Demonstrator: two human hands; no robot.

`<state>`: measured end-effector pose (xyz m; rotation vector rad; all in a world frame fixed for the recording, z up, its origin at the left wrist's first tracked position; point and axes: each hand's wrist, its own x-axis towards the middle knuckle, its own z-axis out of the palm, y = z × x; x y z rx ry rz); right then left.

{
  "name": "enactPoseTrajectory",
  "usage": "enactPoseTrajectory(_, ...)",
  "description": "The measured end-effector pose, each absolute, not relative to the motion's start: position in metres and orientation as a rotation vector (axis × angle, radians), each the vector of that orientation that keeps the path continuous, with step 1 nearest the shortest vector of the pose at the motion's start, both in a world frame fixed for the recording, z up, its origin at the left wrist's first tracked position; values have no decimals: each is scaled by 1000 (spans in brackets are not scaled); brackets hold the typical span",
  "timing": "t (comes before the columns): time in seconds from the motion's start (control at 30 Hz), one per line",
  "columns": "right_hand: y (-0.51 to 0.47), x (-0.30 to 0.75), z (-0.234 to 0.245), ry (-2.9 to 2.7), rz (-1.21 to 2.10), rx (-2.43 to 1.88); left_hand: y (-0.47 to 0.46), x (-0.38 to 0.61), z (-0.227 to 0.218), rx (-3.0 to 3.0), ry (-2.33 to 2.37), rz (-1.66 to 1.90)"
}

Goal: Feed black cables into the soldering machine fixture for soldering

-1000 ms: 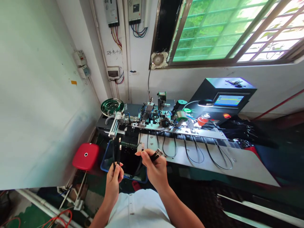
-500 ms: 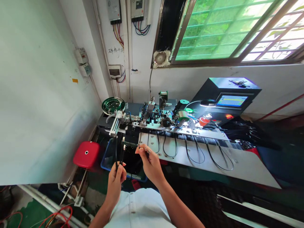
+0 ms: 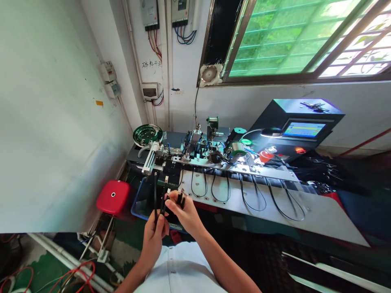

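Note:
My left hand (image 3: 155,234) is closed round several black cables (image 3: 155,197), which stand up out of the fist with metal-tipped ends. Close beside it, my right hand (image 3: 185,215) is closed on short black cable ends (image 3: 181,200), also with metal tips. The right thumb and fingertips touch or nearly touch the upright cables of the left hand; which of the two I cannot tell. Both hands are in front of the left end of a bench machine (image 3: 210,162). Looped black cables (image 3: 228,194) hang from its metal rail.
Below the hands is a blue-rimmed bin (image 3: 136,209) with dark contents. A red stool (image 3: 113,198) stands to the left. A grey metal sheet (image 3: 324,221) slopes along the machine's front. A green round bowl feeder (image 3: 148,134) and a lit screen (image 3: 306,129) flank the machine.
My right hand has come left and a little down, up against the cables in my left hand. My left hand has shifted slightly right and down. The view has turned slightly.

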<state>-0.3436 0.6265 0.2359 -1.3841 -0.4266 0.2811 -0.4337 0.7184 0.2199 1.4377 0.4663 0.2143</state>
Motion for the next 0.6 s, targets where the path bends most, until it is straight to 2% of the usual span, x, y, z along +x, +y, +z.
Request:
enactPoseTrajectory(0.1, 626, -347, 238, -377, 399, -1276, 719, -433, 217, 1443, 461, 218)
enactPoseTrajectory(0.27, 622, -351, 245, -294, 328, -1226, 727, -430, 209, 1435, 497, 339)
enactPoseTrajectory(0.6, 613, -355, 264, -340, 238, -1340, 730, -432, 209, 1365, 568, 262)
